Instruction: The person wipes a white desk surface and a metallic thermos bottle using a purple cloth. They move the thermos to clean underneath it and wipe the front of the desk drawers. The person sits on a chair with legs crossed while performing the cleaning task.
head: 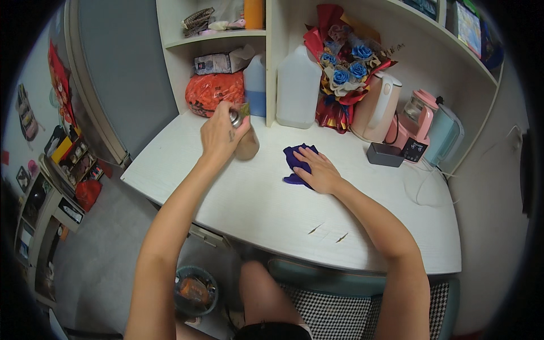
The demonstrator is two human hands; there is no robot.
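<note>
Around the top of a brownish bottle (247, 145) with a silvery cap (234, 117), my left hand (222, 135) is closed; the bottle is at the left part of the white desk (255, 191). Whether its base touches the desktop is hard to tell. My right hand (319, 172) lies flat, fingers spread, on a crumpled dark purple cloth (293, 158) and presses it to the desk. Part of the cloth is hidden under the palm. Two small dark marks or scraps (342, 237) show near the desk's front edge.
Behind stand a large translucent jug (298, 91), a bouquet with blue roses (358, 70), a beige kettle (376, 106), a pink appliance (418, 119) and a dark box (384, 154). Loose white cable (418, 189) lies at right. Below are a waste bin (214, 293) and a chair (331, 312).
</note>
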